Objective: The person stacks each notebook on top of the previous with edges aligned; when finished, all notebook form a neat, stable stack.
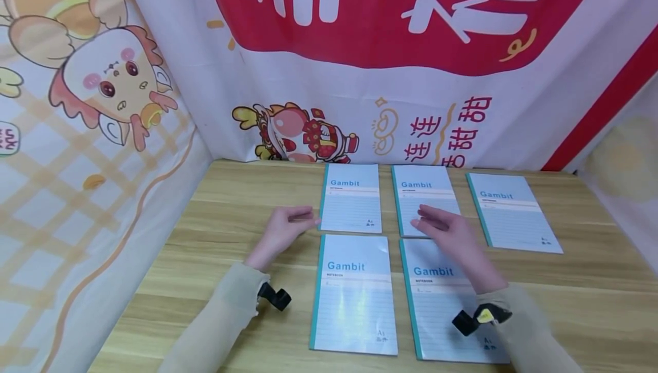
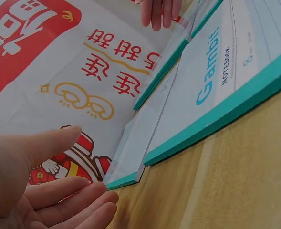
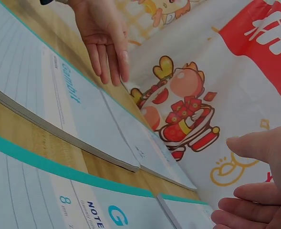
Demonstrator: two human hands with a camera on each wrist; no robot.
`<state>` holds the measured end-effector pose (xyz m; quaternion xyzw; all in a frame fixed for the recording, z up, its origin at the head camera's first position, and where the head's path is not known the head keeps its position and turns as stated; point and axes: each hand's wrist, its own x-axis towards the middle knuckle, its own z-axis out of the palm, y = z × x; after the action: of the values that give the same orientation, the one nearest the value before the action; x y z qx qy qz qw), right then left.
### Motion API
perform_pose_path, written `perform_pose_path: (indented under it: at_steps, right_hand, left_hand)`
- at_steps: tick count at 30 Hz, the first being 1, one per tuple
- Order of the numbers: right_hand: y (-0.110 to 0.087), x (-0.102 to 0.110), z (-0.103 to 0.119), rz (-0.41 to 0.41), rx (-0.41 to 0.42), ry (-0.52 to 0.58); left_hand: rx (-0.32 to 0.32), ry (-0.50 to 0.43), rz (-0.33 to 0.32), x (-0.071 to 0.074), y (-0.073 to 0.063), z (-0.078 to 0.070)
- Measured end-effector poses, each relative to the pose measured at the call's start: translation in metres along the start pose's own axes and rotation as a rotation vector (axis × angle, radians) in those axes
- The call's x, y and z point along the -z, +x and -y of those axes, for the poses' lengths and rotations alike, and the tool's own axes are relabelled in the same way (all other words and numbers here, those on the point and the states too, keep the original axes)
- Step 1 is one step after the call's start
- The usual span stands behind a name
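Observation:
Several pale blue Gambit notebooks with teal spines lie flat in two rows. My left hand hovers at the left edge of the back-left notebook, fingers fairly straight and thumb apart, with nothing held. In the head view, my right hand overlaps the back-middle notebook and the top of the front-right notebook. Its fingers are extended, and the right wrist view shows no object between thumb and fingers. The front-left notebook lies between the forearms. At the back right is another notebook, slightly angled.
The notebooks lie on a wood-grain table. Behind it hangs a white cloth with red and cartoon prints, and a patterned cloth covers the left side. Each wrist wears a small black camera.

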<state>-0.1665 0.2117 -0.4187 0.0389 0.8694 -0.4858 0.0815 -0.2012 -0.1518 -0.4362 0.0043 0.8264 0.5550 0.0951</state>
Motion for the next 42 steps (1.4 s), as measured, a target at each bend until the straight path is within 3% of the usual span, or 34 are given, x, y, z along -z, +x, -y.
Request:
perform_pose_path:
  at_steps: [10, 26, 42]
  right_hand:
    - [0.002, -0.028, -0.002, 0.061, 0.026, 0.079]
    - [0.013, -0.054, 0.010, 0.114, -0.007, 0.160]
    - [0.022, -0.070, 0.016, 0.123, -0.051, 0.220]
  left_hand:
    - [-0.002, 0.011, 0.003, 0.000, -0.005, 0.008]
    - [0.089, -0.026, 0.016, -0.005, 0.002, 0.010]
    - [0.131, -0.140, 0.035, -0.007, 0.010, 0.011]
